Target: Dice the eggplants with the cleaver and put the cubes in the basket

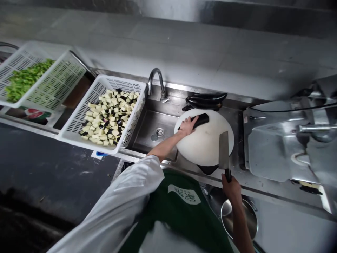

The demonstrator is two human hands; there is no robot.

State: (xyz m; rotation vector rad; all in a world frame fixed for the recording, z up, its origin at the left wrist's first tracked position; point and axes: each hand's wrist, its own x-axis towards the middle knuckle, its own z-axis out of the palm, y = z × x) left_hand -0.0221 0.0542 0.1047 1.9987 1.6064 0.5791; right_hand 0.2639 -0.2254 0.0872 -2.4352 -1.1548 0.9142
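My left hand point(187, 125) grips a dark eggplant piece point(202, 119) lying on the round white cutting board point(207, 147). The fingers wrap over its left part, so that end is mostly hidden. In my right hand point(231, 187) is a cleaver point(224, 151), held by its black handle with the blade pointing away from me over the board's right edge. Several whole eggplants point(206, 101) lie behind the board, against the back of the steel counter. To the left, a white basket point(65, 140) holds many cut eggplant chunks point(110, 119).
A sink point(147, 130) with a curved faucet point(156, 79) lies between the basket and the board. Another white basket point(60, 88) with chopped greens point(26, 80) stands far left. At the right is a metal slicing machine point(271, 140); a steel pot point(249, 218) sits below the counter.
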